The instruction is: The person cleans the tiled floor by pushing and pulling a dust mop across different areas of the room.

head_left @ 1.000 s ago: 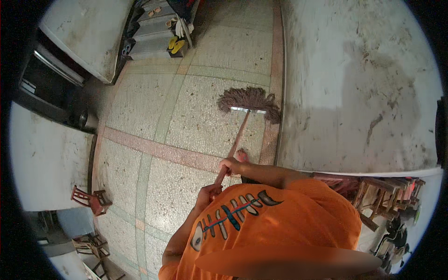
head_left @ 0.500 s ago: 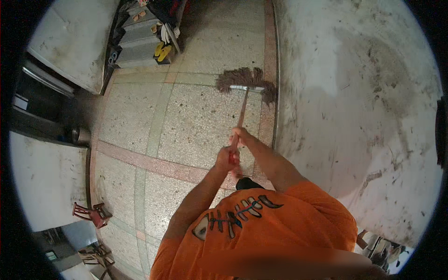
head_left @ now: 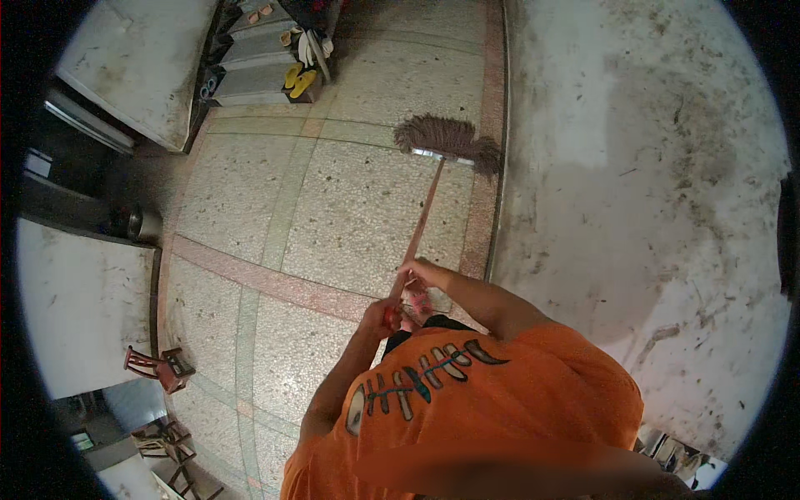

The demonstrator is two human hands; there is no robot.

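Observation:
A mop with shaggy brown strands (head_left: 442, 136) lies on the speckled floor, its right end close against the foot of the right wall. From its metal clamp the long reddish handle (head_left: 426, 208) slants back toward me. Nearer my body, my left hand (head_left: 383, 317) is closed round the handle's end part, where something red shows. Higher up the handle, my right hand (head_left: 421, 271) grips it with its fingers wrapped round. Part of my foot (head_left: 419, 304) in pink footwear appears just behind the hands.
The stained white wall (head_left: 600, 208) runs along the right. At the far left are steps (head_left: 258, 82) with yellow slippers (head_left: 300, 80) and other shoes. A metal pot (head_left: 146, 223) stands by the left doorway. A small red-brown chair (head_left: 171, 371) is near the left wall, with more wooden chairs behind.
Both my hands have moved back toward my body and slightly left, with the mop handle in them. The mop's strands now lie swept forward, away from me.

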